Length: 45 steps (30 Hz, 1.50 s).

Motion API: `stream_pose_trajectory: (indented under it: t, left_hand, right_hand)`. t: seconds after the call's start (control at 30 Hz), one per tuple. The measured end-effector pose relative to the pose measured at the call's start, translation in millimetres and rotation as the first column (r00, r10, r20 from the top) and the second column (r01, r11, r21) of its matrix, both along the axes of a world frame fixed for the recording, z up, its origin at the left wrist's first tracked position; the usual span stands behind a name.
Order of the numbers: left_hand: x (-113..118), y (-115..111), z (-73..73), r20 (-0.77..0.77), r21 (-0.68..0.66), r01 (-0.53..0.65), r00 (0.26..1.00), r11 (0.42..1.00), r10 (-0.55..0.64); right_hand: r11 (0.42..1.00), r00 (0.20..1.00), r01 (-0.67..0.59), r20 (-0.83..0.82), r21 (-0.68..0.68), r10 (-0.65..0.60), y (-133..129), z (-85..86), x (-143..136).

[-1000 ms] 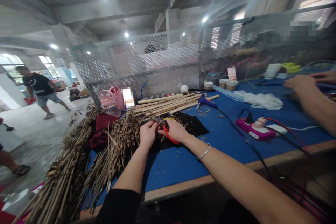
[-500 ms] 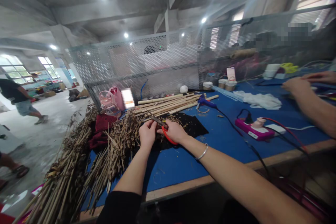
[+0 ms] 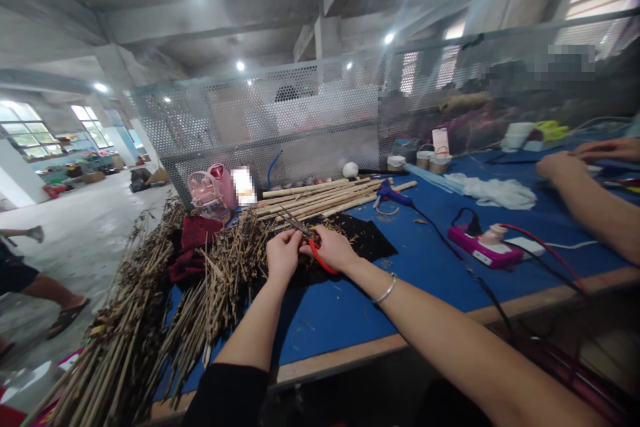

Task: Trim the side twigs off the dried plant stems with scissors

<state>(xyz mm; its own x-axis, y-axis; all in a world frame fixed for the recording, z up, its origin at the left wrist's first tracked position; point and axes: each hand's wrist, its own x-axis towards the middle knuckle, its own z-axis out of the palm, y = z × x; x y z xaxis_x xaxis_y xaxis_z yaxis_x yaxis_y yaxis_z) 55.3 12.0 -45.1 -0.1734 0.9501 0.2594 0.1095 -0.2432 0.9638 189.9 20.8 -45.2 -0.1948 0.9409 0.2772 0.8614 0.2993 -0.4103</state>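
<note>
My right hand [image 3: 334, 250] is closed around red-handled scissors [image 3: 320, 257], whose metal blades point up and to the left. Close beside it, my left hand [image 3: 283, 253] has its fingers pinched together near the blades; what they hold is too small to make out. Beneath both hands lies a black cloth [image 3: 373, 237] strewn with small plant clippings. To the left of my left hand spreads a heap of dried plant stalks [image 3: 220, 287], brown and branching. Behind the hands, pale wooden sticks [image 3: 320, 199] lie in a loose bundle.
A blue hot glue gun [image 3: 395, 193] and a purple power strip [image 3: 483, 247] with cords lie on the blue table [image 3: 345, 320]. A pink bag [image 3: 220, 187] stands at the mesh partition [image 3: 260, 120]. Another person's hands [image 3: 565, 163] work at the right. Someone walks at far left.
My hands and the scissors stay almost in place. At the left, one walking person has gone out of sight and another has come further into view.
</note>
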Motion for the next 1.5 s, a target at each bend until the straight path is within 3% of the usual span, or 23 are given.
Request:
stream_pose_trajectory:
  t: [0.27,0.47,0.7,1.0,1.17,1.5]
  left_hand:
    - [-1,7,-5.1,0.128,-0.022,0.032,0.991,0.999,-0.029]
    - [-1,4,-3.6,0.040,-0.025,0.053,0.998,0.998,-0.052]
    - [-5,0,0.8,-0.127,0.034,0.023,0.992,0.999,-0.018]
    - [-6,-2,5.9,-0.177,0.037,-0.056,0.982,0.998,0.062]
    - [-5,1,1.4,-0.106,0.070,-0.082,0.990,0.994,0.089]
    - [-4,0,1.9,-0.085,0.029,-0.028,0.996,0.999,0.031]
  right_hand:
    - [0.999,0.999,-0.041,0.016,0.003,0.041,3,-3.3,1]
    - [0.987,0.992,-0.123,0.024,0.107,0.121,0,-2.1,3]
    - [0.997,0.997,-0.069,0.046,0.044,0.067,-2,1.8,3]
    - [0.999,0.999,-0.037,0.005,-0.023,0.037,-1,0.5,1]
    - [0.999,1.000,-0.021,-0.016,-0.044,0.020,1,-3.8,0]
    - [0.989,0.992,-0.123,0.014,0.087,0.122,-2,0.1,2]
